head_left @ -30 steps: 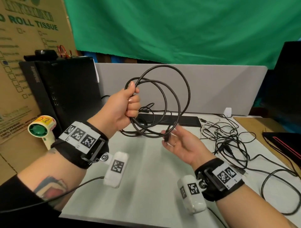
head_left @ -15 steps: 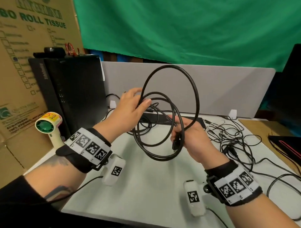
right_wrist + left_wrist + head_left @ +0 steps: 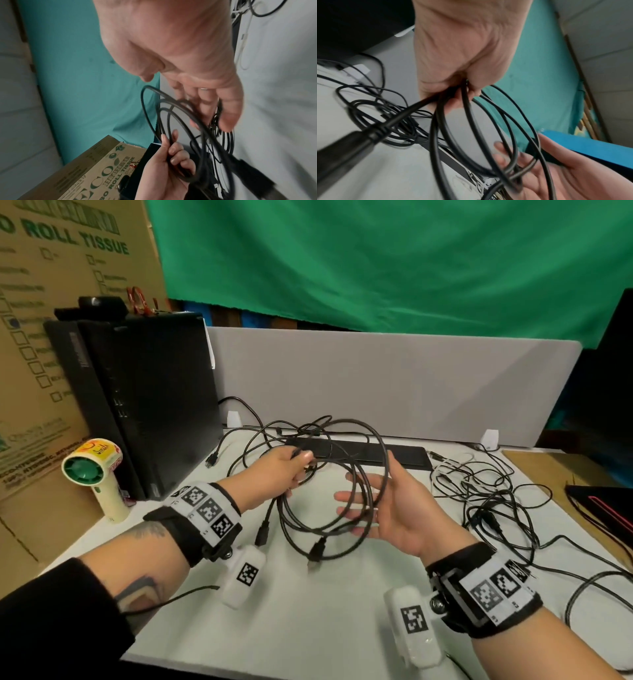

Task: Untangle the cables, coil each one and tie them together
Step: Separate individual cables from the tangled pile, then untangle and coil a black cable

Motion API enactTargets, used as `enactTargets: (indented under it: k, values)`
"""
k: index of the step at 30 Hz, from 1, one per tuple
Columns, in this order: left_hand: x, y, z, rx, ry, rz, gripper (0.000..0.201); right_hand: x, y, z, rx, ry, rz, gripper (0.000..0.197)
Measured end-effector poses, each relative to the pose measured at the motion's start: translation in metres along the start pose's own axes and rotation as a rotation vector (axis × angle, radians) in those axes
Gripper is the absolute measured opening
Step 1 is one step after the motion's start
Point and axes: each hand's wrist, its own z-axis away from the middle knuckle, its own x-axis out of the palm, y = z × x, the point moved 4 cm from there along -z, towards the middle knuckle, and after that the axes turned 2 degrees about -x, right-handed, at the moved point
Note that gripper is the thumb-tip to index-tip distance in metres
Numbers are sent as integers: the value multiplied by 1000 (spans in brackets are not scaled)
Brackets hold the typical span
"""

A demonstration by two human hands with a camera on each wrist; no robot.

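The thick black coiled cable (image 3: 329,501) hangs just above the pale surface (image 3: 308,621), its two moulded plugs dangling from the lower left of the coil. The left hand (image 3: 277,474) pinches the gathered loops at the coil's upper left edge, fingers curled round the strands. The right hand (image 3: 387,511) is spread, palm turned inward, its straight fingers passing behind the coil's right side and gripping nothing.

This cable looks springy and fairly stiff, likely to fan open if the pinch loosens, and light enough for one hand. The best hold seems to be where all loops cross, with the plug ends tucked in.

Right of the coil lies a tangle of thin black and white cables (image 3: 486,498), still unsorted. Left of it stand a cream handheld fan (image 3: 94,470) with a yellow sticker reading "Smile", a black computer tower (image 3: 144,402), and beyond that a brown cardboard box (image 3: 61,313) printed "ROLL TISSUE".
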Motion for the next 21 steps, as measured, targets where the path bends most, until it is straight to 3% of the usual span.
enactTargets:
  k: [3, 6, 8, 11, 15, 18, 21]
  values:
    - [-21, -14, -26, -66, 178, 278, 29, -1, 3, -3, -25, -14, 59, 57]
    - [-40, -32, -53, -175, 344, 586, 27, -2, 9, -5, -87, 16, 400, 38]
    - [-54, -49, -71, -284, 456, 689, 30, 1, 17, -4, -61, -68, 645, 32]
    - [-75, -80, -91, -393, 459, 558, 24, 1, 33, -5, 41, -225, 960, 39]
    - [-94, -114, -109, -419, 480, 391, 29, -7, 40, -12, 128, -280, 1131, 53]
    - [-101, -117, -109, -458, 498, 311, 3, -10, 46, -17, 143, -325, 1290, 60]
    - [-96, -112, -101, -492, 514, 218, 48, -10, 51, -15, 165, -320, 1312, 62]
